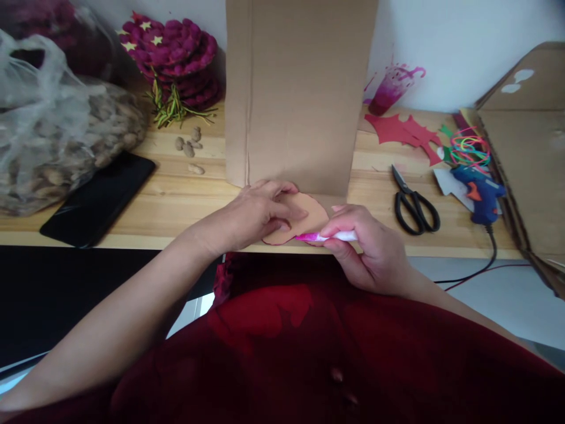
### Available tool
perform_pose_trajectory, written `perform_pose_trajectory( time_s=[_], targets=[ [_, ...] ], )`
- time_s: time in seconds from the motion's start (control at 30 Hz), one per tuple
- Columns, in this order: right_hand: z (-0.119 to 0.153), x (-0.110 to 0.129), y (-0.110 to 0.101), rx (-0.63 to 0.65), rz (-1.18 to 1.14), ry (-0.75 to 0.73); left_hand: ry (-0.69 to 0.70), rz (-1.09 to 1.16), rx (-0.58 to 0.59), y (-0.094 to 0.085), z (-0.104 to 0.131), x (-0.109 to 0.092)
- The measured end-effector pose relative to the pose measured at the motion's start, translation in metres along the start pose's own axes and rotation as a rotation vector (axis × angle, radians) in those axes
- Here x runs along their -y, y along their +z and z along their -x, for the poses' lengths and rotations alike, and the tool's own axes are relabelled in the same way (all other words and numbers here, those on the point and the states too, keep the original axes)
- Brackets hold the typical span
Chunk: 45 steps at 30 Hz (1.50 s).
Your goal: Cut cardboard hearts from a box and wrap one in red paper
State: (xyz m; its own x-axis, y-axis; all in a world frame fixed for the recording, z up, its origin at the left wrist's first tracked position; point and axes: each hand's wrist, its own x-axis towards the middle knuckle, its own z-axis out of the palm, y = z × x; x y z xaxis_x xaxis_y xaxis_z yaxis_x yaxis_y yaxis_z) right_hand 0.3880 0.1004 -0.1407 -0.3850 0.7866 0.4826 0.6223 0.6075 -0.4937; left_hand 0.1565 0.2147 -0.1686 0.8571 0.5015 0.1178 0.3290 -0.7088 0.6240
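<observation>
A rounded tan cutout lies on the lower end of a tall cardboard sheet, at the table's front edge. My left hand presses on the cutout's left part, its fingers bent and spaced apart, holding it down. In my right hand is a white marker with a pink tip, pinched between thumb and fingers. The tip touches the cutout's lower edge, where a dark pinkish line runs along the outline.
Black scissors, a blue glue gun and red paper shapes are at right, beside a cardboard box. A black phone, a bag of peanuts, loose peanuts and a purple craft piece are at left.
</observation>
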Motion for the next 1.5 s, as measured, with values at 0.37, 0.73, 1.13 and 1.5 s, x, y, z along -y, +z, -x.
perform_pose_trajectory(
  time_s=[0.37, 0.73, 1.13, 1.5],
  targets=[
    [0.002, 0.002, -0.004, 0.053, 0.032, -0.048, 0.004, 0.001, 0.002, -0.001, 0.001, 0.0],
    [0.016, 0.011, -0.024, 0.093, 0.049, 0.007, 0.007, -0.061, -0.002, 0.001, 0.001, 0.0],
    [-0.001, 0.004, -0.005, 0.054, 0.022, -0.129, -0.003, -0.005, 0.02, -0.003, -0.001, -0.003],
    [-0.014, 0.024, 0.003, 0.151, 0.133, -0.208, 0.005, -0.018, 0.018, -0.003, 0.0, -0.002]
  ],
)
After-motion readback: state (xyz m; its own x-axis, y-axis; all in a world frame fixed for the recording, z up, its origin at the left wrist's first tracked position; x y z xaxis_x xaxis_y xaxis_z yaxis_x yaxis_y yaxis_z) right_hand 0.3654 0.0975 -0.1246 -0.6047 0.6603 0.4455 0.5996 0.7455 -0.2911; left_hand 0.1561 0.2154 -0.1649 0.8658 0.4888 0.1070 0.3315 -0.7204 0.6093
